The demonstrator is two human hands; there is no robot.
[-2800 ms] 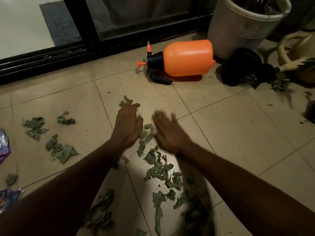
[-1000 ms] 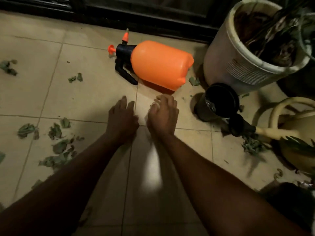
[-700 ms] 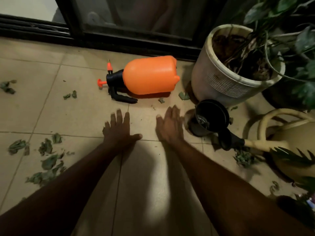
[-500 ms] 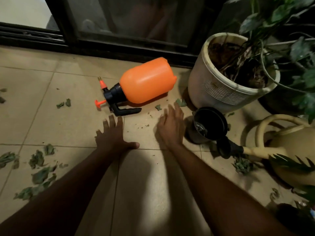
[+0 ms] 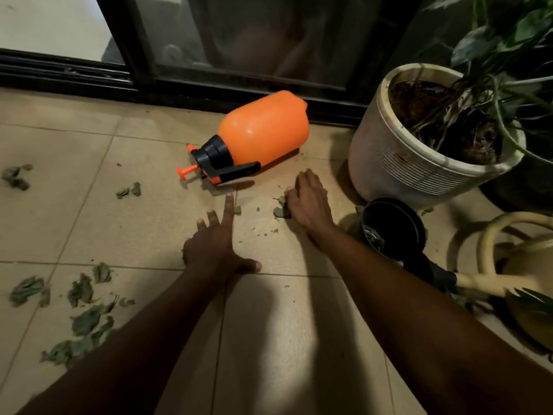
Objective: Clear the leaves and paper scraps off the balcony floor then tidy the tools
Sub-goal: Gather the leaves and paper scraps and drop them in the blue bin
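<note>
Since half a second ago the right hand (image 5: 309, 202) has reached forward, off the bare tile and onto the torn green leaf scraps (image 5: 279, 208) in front of the orange plastic pressure sprayer (image 5: 263, 136). Its fingers (image 5: 291, 193) are now curled down round those scraps. The left hand (image 5: 220, 247) rests flat on the beige tiled balcony floor (image 5: 134, 232), fingers spread wide and holding nothing, its forefinger pointing at the sprayer. The clearing looks only partly done. A loose drift of green leaves (image 5: 83, 320) lies well apart at the lower left, a pair of small leaf bits (image 5: 129, 190) sits out to the left of the sprayer, and crumpled leaves (image 5: 15, 176) lie at the far left edge. Fine crumbs dot the tile between the hands. No paper scraps can be made out in this view. The tidying of tools appears not yet begun: the sprayer lies on its side, a small black plastic pot (image 5: 392, 227) lies tipped beside the white ribbed plastic planter (image 5: 389, 166), and a cream plastic watering can (image 5: 514, 265) lies over on the right.
</note>
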